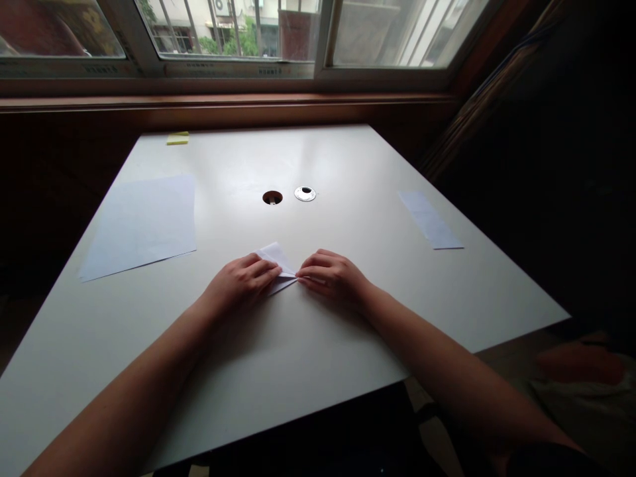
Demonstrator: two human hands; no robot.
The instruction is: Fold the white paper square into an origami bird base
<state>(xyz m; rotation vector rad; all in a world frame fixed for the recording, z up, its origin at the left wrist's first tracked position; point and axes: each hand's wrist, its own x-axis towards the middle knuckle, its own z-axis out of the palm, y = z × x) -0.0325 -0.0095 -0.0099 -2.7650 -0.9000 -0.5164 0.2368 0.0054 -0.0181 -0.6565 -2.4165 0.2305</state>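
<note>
A small folded piece of white paper (272, 252) lies on the white table (318, 358), in front of me. My left hand (247, 278) rests over its left part, fingers closed and pressing on the paper. At the paper's pointed right end, my right hand (331, 273) pinches the tip between thumb and fingers. Much of the paper's left and lower part is hidden beneath my left hand.
White paper sheets (142, 225) lie at the left, and a narrow paper strip (431, 220) at the right. Beyond my hands are a round hole (272, 197) and a round cover (305, 193). Yellow sticky notes (177, 138) sit by the far left corner, below a window (233, 33).
</note>
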